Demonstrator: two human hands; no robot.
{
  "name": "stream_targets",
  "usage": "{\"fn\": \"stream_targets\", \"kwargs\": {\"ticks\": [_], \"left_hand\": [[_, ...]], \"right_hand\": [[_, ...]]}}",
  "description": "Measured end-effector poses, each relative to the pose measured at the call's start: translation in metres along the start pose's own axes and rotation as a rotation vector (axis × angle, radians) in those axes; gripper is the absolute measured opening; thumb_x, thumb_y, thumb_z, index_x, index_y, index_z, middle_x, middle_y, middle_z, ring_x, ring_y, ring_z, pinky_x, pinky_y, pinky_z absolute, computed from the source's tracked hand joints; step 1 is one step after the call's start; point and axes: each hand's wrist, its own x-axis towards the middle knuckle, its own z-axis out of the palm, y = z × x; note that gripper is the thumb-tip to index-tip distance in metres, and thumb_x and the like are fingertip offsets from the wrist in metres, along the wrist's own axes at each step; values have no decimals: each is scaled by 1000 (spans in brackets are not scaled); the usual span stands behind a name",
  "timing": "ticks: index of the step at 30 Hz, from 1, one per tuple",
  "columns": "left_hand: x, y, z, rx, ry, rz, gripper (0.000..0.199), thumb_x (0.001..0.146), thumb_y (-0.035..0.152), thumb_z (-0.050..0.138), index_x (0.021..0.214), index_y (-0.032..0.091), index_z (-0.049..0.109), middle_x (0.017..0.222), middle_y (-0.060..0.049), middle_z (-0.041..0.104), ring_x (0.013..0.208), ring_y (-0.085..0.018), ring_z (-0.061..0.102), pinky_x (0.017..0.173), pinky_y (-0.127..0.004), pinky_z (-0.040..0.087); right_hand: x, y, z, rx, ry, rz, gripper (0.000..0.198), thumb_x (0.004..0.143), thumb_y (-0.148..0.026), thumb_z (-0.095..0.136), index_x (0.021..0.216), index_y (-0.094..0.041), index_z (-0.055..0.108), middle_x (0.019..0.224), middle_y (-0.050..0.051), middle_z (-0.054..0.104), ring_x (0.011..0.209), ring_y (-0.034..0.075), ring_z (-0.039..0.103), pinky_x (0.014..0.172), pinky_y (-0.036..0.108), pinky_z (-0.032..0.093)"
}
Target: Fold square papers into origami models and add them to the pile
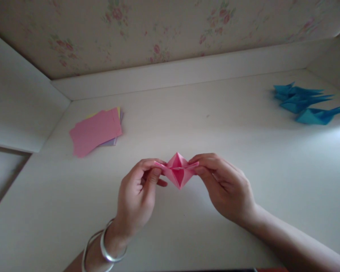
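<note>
A folded pink origami paper (179,174) is held up over the white table, its middle opened into a diamond with a hollow between its sides. My left hand (140,189) pinches its left point between thumb and fingers. On the opposite side, the thumb and forefinger of my right hand (226,185) grip the right point. Both hands are closed on the paper. Silver bangles circle my left wrist.
Pink paper sheets (98,130), with yellow and purple ones beneath, lie at the back left of the white table (170,124). Several blue folded paper figures (314,115) stand at the back right. A raised white ledge (187,71) runs along the floral wall.
</note>
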Motion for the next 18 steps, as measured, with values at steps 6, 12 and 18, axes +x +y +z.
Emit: {"fn": "stream_targets", "kwargs": {"ticks": [6,12,18], "left_hand": [[-1,1,2,-91,56,-55,11,96,26,58,98,18,65,102,-5,70,82,-16,71,64,-25,65],[0,-1,3,-235,117,-96,10,94,27,62,95,17,64,103,-4,69,83,-15,72,66,-23,65],[-2,-2,8,-358,171,-152,7,94,25,62,95,18,61,106,-4,69,82,-15,75,62,-23,65]], "right_hand": [[-2,3,2,221,23,139,12,100,-18,50,100,-23,62,101,4,66,85,14,65,73,30,57],[3,-2,1,372,27,201,17,101,-21,49,92,-21,64,98,3,62,80,11,64,69,25,58],[4,-1,3,494,43,254,18,102,-21,48,94,-22,65,99,2,61,76,9,64,71,25,56]]}}
